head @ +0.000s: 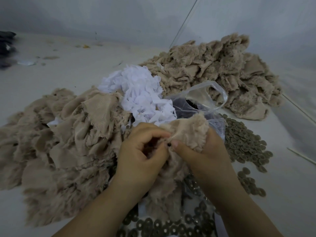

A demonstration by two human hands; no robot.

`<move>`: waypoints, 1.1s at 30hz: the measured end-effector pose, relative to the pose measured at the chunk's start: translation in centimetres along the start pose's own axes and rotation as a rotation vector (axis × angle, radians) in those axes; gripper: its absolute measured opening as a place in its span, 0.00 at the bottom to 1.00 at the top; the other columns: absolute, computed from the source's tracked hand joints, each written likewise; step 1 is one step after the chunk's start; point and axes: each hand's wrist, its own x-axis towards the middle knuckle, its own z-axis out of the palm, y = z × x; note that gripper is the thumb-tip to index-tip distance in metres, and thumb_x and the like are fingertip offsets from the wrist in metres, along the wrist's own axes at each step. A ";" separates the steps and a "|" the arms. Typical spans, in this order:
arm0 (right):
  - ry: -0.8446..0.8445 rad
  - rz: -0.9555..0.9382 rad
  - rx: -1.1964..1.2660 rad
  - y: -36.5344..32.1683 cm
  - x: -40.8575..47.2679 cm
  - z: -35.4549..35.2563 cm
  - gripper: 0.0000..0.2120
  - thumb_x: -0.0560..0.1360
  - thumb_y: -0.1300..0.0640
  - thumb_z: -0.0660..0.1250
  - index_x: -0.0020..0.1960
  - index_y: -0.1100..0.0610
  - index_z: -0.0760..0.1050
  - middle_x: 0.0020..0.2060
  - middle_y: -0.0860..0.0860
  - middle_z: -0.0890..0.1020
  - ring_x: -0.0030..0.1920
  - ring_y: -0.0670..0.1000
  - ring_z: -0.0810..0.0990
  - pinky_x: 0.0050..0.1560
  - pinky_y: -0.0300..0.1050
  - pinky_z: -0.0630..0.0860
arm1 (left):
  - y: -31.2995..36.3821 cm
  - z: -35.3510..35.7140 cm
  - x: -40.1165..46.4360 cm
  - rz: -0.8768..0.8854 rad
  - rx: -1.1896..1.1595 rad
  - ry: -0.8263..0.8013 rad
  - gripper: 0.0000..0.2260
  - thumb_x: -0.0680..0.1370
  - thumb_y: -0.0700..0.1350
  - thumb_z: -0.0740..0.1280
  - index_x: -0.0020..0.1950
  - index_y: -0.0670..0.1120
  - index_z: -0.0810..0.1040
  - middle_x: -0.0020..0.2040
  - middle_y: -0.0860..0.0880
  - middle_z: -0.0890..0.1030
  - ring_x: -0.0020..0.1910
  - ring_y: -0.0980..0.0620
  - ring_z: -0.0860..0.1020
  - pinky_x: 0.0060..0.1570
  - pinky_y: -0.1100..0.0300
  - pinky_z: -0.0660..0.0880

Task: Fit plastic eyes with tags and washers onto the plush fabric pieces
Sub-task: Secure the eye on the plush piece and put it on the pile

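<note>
Beige plush piece (187, 132) is being held mid-frame, over the washers. Left hand (142, 156) & right hand (201, 151) are both curling fingers round it, pinching the fabric w/ a small black eye (169, 144) showing btwn them. Washers (246, 144) are lying to the right, white tags (142, 93) behind, plush piles (56, 142) both sides on the desk (51, 74).

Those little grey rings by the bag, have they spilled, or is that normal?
The washers lie loose across the table, spread right of the plastic bag, with more near the wrists. It looks like a working heap, not an accident. Nothing seems damaged.
</note>
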 end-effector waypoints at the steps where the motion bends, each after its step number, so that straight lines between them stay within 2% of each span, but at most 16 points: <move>1: 0.016 0.012 -0.013 0.0 0.0 -0.1 0.24 0.70 0.59 0.77 0.64 0.55 0.75 0.52 0.50 0.84 0.51 0.51 0.84 0.50 0.56 0.83 | -0.1 0.1 0.0 -0.032 -0.004 -0.006 0.07 0.74 0.37 0.68 0.48 0.46 0.84 0.44 0.50 0.82 0.44 0.52 0.81 0.42 0.60 0.77; 3: 0.043 -0.055 -0.087 -0.2 -0.1 0.0 0.37 0.69 0.57 0.78 0.73 0.51 0.66 0.54 0.41 0.81 0.54 0.42 0.82 0.47 0.46 0.83 | -0.1 0.1 0.0 -0.118 -0.071 -0.006 0.07 0.76 0.34 0.70 0.45 0.45 0.85 0.39 0.49 0.83 0.37 0.56 0.81 0.36 0.64 0.76; 6: 0.053 -0.307 -0.252 -0.3 -0.4 0.1 0.49 0.72 0.61 0.77 0.81 0.52 0.48 0.59 0.25 0.60 0.54 0.31 0.53 0.51 0.42 0.69 | 0.0 0.0 -0.1 -0.200 -0.132 0.014 0.10 0.76 0.32 0.69 0.40 0.45 0.85 0.33 0.45 0.82 0.30 0.55 0.78 0.31 0.63 0.76; 7: 0.017 -0.362 -0.284 -0.2 -0.3 0.0 0.47 0.73 0.62 0.76 0.81 0.51 0.50 0.60 0.25 0.66 0.53 0.32 0.52 0.51 0.41 0.69 | 0.0 -0.1 0.0 -0.218 -0.145 0.014 0.10 0.76 0.32 0.69 0.39 0.44 0.84 0.33 0.43 0.82 0.30 0.54 0.77 0.30 0.62 0.76; 8: -0.037 -0.382 -0.291 -0.2 -0.3 0.0 0.41 0.73 0.63 0.75 0.79 0.50 0.57 0.59 0.25 0.74 0.55 0.33 0.55 0.50 0.26 0.52 | 0.0 -0.1 0.1 -0.232 -0.157 0.011 0.11 0.76 0.31 0.69 0.39 0.44 0.84 0.33 0.42 0.81 0.29 0.54 0.77 0.30 0.62 0.75; 9: -0.083 -0.363 -0.272 -0.2 -0.3 -0.1 0.33 0.74 0.63 0.74 0.75 0.48 0.67 0.58 0.29 0.79 0.54 0.30 0.76 0.40 0.19 0.68 | 0.0 -0.2 0.1 -0.242 -0.164 0.007 0.11 0.76 0.32 0.68 0.38 0.44 0.84 0.33 0.41 0.81 0.29 0.53 0.76 0.29 0.62 0.75; 10: -0.100 -0.318 -0.223 -0.2 -0.2 -0.1 0.25 0.74 0.63 0.73 0.68 0.47 0.76 0.53 0.34 0.82 0.36 0.29 0.75 0.40 0.22 0.71 | 0.0 -0.2 0.2 -0.246 -0.163 0.001 0.10 0.76 0.32 0.69 0.38 0.43 0.84 0.33 0.41 0.81 0.29 0.53 0.76 0.30 0.62 0.75; 11: -0.095 -0.277 -0.163 -0.2 -0.1 -0.1 0.18 0.74 0.64 0.73 0.60 0.48 0.82 0.49 0.39 0.85 0.42 0.35 0.83 0.42 0.26 0.75 | 0.1 -0.3 0.2 -0.256 -0.161 -0.011 0.09 0.76 0.34 0.69 0.38 0.43 0.84 0.33 0.41 0.81 0.29 0.52 0.77 0.30 0.61 0.76; 14: -0.103 -0.173 -0.040 0.0 0.0 -0.2 0.10 0.74 0.64 0.72 0.49 0.49 0.86 0.42 0.43 0.87 0.45 0.42 0.85 0.44 0.34 0.80 | 0.4 -0.3 0.6 -0.264 -0.111 -0.016 0.07 0.76 0.38 0.71 0.39 0.45 0.84 0.35 0.45 0.83 0.34 0.50 0.81 0.36 0.57 0.80; 18: -0.093 -0.132 -0.013 0.3 0.4 -0.5 0.10 0.74 0.62 0.73 0.46 0.46 0.85 0.43 0.38 0.86 0.44 0.38 0.84 0.40 0.30 0.78 | 0.6 -1.7 2.4 0.075 0.566 0.051 0.06 0.75 0.37 0.70 0.50 0.45 0.82 0.52 0.51 0.79 0.41 0.57 0.76 0.45 0.63 0.75; 20: -0.099 -0.150 -0.048 0.2 0.3 -0.3 0.12 0.74 0.62 0.74 0.45 0.44 0.84 0.42 0.36 0.85 0.43 0.39 0.85 0.38 0.31 0.79 | 0.3 -2.5 4.1 0.074 0.826 -0.059 0.14 0.75 0.34 0.69 0.61 0.41 0.78 0.61 0.46 0.74 0.47 0.49 0.76 0.47 0.54 0.77; 22: -0.105 -0.136 -0.077 0.2 0.2 0.1 0.12 0.74 0.61 0.74 0.45 0.43 0.83 0.40 0.38 0.86 0.42 0.52 0.85 0.38 0.44 0.82 | 0.4 -2.8 5.5 -0.022 0.975 -0.187 0.13 0.75 0.33 0.66 0.58 0.41 0.77 0.59 0.45 0.72 0.50 0.43 0.76 0.47 0.46 0.77; 24: -0.108 -0.114 -0.083 0.1 0.2 0.2 0.11 0.74 0.60 0.74 0.46 0.43 0.83 0.39 0.38 0.86 0.42 0.60 0.83 0.39 0.45 0.82 | 0.5 -3.0 6.3 -0.049 0.992 -0.213 0.04 0.76 0.34 0.65 0.47 0.42 0.77 0.50 0.47 0.73 0.47 0.44 0.76 0.45 0.49 0.75; 28: -0.095 -0.079 -0.111 -0.1 0.3 0.1 0.11 0.74 0.58 0.74 0.46 0.41 0.83 0.40 0.31 0.84 0.45 0.62 0.82 0.43 0.44 0.81 | 0.5 -3.7 6.4 0.070 0.758 -0.111 0.09 0.76 0.38 0.70 0.39 0.48 0.75 0.40 0.54 0.73 0.37 0.61 0.72 0.38 0.72 0.65; 30: -0.088 -0.075 -0.126 -0.2 0.4 0.0 0.11 0.74 0.58 0.74 0.45 0.40 0.83 0.39 0.30 0.83 0.45 0.62 0.82 0.42 0.45 0.81 | 0.4 -3.7 5.7 0.125 0.670 -0.138 0.08 0.77 0.38 0.70 0.40 0.48 0.75 0.39 0.54 0.75 0.37 0.60 0.73 0.37 0.73 0.67; 33: -0.080 -0.082 -0.140 -0.2 0.4 0.1 0.12 0.74 0.57 0.74 0.46 0.38 0.82 0.39 0.36 0.85 0.47 0.66 0.81 0.43 0.53 0.81 | 0.1 -3.3 5.0 0.094 0.510 -0.095 0.07 0.79 0.38 0.66 0.42 0.47 0.74 0.35 0.50 0.77 0.34 0.52 0.76 0.33 0.60 0.73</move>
